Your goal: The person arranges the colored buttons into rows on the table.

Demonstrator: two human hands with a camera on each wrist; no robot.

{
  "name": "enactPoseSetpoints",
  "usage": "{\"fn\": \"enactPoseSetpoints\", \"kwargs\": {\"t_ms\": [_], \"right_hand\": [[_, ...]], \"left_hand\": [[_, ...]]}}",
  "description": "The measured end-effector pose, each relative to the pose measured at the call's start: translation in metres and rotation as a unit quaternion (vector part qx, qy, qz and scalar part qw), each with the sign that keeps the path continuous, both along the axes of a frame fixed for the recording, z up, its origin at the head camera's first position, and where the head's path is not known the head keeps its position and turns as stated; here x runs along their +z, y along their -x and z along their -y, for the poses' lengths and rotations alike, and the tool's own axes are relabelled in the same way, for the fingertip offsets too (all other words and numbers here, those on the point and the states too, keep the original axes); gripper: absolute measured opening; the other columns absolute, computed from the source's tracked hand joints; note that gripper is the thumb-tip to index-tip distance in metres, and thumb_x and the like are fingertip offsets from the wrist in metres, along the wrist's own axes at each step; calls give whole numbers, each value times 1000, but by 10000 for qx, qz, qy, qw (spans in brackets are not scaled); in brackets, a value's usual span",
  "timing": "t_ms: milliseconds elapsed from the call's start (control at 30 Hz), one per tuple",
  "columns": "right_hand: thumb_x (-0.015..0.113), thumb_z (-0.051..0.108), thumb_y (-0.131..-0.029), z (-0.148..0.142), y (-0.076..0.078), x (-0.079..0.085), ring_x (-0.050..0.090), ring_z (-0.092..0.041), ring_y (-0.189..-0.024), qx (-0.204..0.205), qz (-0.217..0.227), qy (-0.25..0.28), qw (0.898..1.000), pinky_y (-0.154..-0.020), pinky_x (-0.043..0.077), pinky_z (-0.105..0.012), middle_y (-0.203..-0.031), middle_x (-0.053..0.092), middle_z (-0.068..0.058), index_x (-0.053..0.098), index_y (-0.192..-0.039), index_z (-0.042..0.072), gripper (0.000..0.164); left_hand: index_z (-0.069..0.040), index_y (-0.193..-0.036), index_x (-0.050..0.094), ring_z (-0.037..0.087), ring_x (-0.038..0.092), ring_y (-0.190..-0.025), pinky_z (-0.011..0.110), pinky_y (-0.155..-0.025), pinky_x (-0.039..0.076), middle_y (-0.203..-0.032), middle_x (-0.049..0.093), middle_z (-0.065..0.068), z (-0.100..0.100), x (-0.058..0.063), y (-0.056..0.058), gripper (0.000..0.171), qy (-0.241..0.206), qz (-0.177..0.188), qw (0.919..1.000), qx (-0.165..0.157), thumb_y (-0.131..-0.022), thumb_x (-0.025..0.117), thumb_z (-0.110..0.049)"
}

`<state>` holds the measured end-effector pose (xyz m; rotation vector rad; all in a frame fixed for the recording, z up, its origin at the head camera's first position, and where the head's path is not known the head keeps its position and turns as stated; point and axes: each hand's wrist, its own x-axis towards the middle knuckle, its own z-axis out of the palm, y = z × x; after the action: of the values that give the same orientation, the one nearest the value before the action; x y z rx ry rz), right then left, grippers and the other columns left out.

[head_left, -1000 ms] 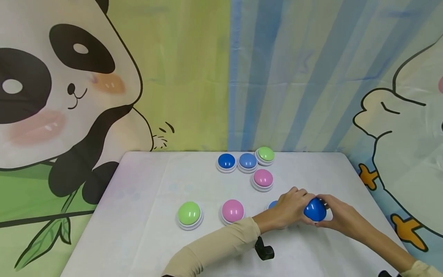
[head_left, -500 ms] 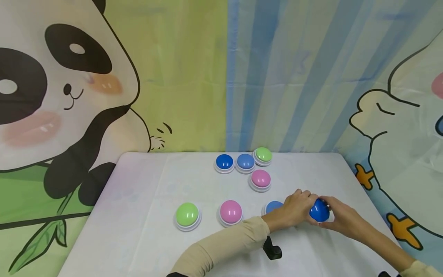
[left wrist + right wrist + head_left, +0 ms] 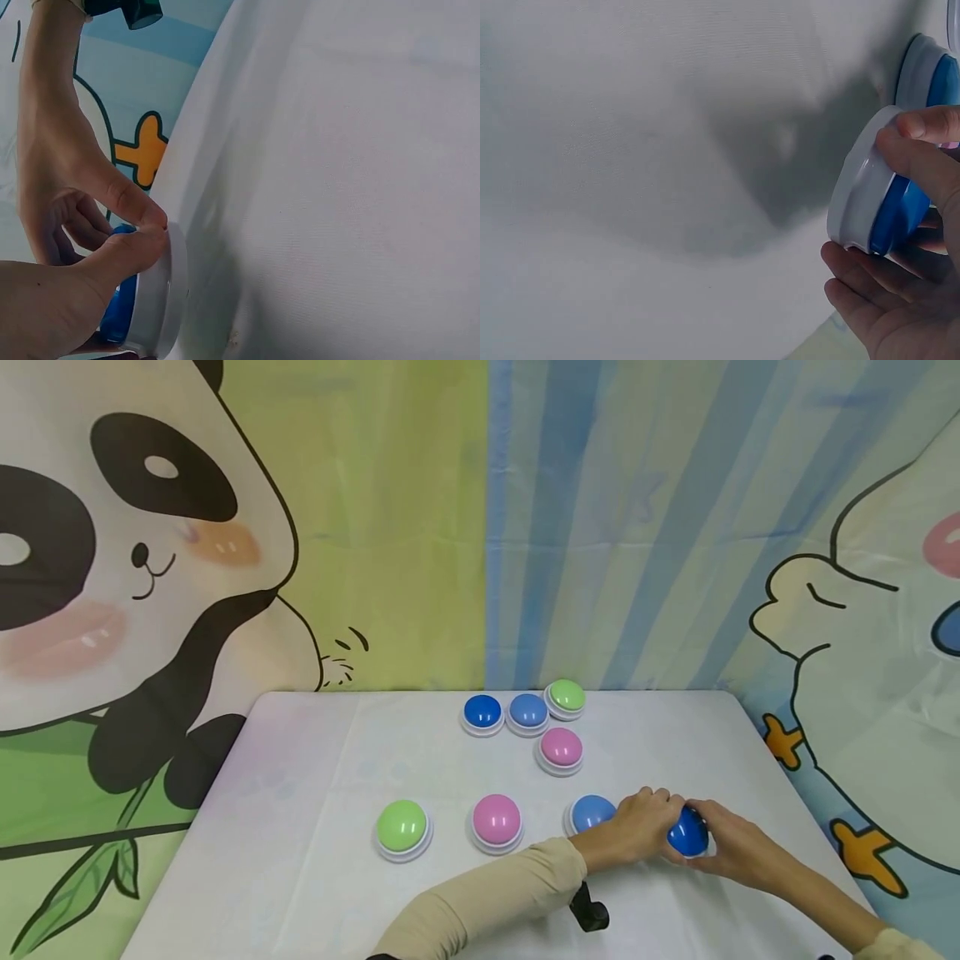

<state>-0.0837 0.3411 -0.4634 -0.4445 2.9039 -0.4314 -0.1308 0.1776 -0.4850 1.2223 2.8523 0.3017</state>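
A dark blue dome push button (image 3: 687, 832) with a white base is held between both hands at the right of the table. My left hand (image 3: 643, 828) grips its left side, and my right hand (image 3: 738, 843) grips its right side. The left wrist view shows both thumbs meeting at the white base (image 3: 159, 300). From the right wrist view, the base (image 3: 859, 184) faces the tabletop and a shadow lies beside it. Just left of my left hand stands a light blue button (image 3: 592, 811), partly covered by that hand.
A green button (image 3: 401, 827) and a pink button (image 3: 496, 820) stand further left in the same row. Farther back are dark blue (image 3: 482, 712), light blue (image 3: 528, 711), green (image 3: 567, 695) and pink (image 3: 561, 747) buttons. A printed curtain (image 3: 405, 527) backs the white table (image 3: 315, 877).
Both hands shift slightly right with the dark blue button, then lower it toward the tabletop. The light blue button beside the left hand shows more. The head view drifts slightly right.
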Motion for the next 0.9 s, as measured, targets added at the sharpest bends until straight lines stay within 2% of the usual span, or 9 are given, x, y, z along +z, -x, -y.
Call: {"fn": "enactPoseSetpoints", "kwargs": {"t_ms": [133,400,667,900], "right_hand": [[89,23,-64,-1,2,-4,62,-41,-110,1,21,51,10000,-83,57,-45,-125,57,-26,43,-129,-4,84],[90,24,-62,-2,7,-11,63,-40,-106,169,-183,13,9997,-80,57,-46,-121,58,-26,45,-125,-5,83],[90,26,-63,-2,12,-15,62,-41,-108,199,-282,-45,9994,-82,56,-49,-123,58,-26,44,-126,-4,84],[89,26,-64,-2,13,-18,61,-42,-109,264,-91,-40,9996,-84,56,-49,-123,57,-27,44,-127,-7,83]], "left_hand": [[-23,-132,52,2,54,-91,11,-76,51,-112,61,-11,-2,-4,1,76,87,30,10000,1,-71,74,-63],[-22,-134,51,2,55,-93,12,-77,53,-114,61,-11,-5,-9,0,76,385,-375,9985,-29,-73,71,-64],[-22,-135,48,2,55,-94,12,-76,52,-115,60,-10,-5,-12,3,78,399,-329,9986,54,-74,71,-65],[-21,-134,49,2,55,-92,12,-75,52,-115,60,-10,-5,-15,4,78,485,-267,9985,-8,-74,70,-66]]}}
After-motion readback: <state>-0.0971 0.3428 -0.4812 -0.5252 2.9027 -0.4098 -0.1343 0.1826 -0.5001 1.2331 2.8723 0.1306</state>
